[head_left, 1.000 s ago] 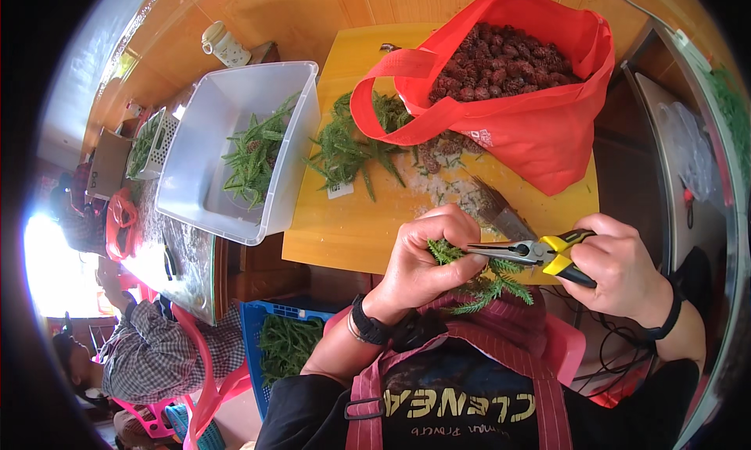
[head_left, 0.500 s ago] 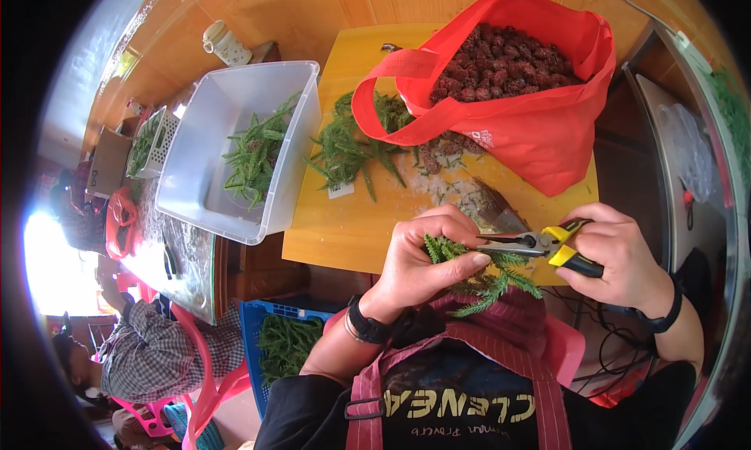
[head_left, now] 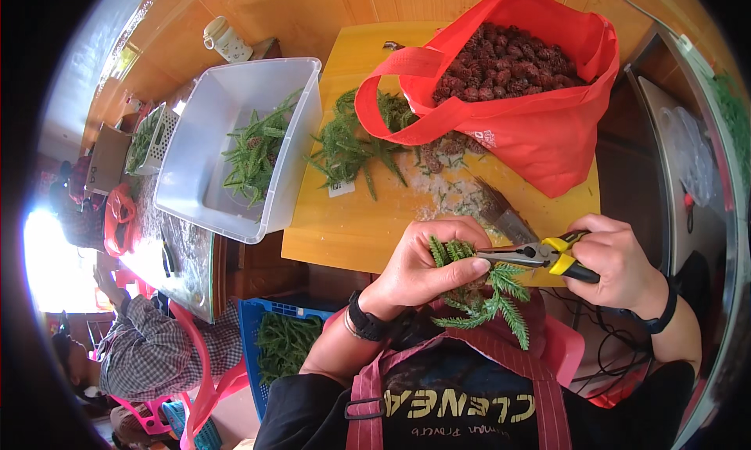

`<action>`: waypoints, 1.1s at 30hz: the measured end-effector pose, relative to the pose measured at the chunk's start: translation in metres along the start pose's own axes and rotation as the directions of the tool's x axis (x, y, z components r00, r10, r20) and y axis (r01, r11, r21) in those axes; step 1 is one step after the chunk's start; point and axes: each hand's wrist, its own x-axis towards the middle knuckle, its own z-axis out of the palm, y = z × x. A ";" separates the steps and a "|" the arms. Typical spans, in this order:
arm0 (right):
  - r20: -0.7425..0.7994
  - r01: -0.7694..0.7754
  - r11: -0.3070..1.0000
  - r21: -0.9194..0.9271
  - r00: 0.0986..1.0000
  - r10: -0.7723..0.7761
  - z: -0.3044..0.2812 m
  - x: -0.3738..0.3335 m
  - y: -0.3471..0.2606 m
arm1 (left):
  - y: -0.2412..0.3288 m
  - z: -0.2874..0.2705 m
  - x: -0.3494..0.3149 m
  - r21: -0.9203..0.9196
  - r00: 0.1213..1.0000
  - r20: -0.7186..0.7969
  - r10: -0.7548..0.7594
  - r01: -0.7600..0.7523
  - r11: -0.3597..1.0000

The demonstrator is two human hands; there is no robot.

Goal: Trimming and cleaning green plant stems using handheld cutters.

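A red bag full of brown cones sits on the yellow bench, with loose green sprigs lying just beside it. To the left, a clear plastic tub holds more green cuttings. A blue crate of greenery stands lower down, and a pale jug stands farther back.
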 end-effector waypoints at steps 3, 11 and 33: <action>0.005 0.015 0.999 0.044 1.000 -0.016 0.000 0.003 0.004 | -0.006 -0.004 -0.003 -0.024 1.000 -0.024 -0.004 0.004 1.000; -0.012 0.089 0.995 0.039 0.996 -0.088 -0.005 0.006 0.015 | -0.005 -0.004 -0.003 -0.072 0.998 -0.031 -0.055 0.053 0.996; 0.021 0.115 0.992 0.058 0.993 -0.116 0.000 0.004 0.016 | -0.007 -0.003 -0.002 -0.192 0.988 0.091 -0.129 0.144 0.971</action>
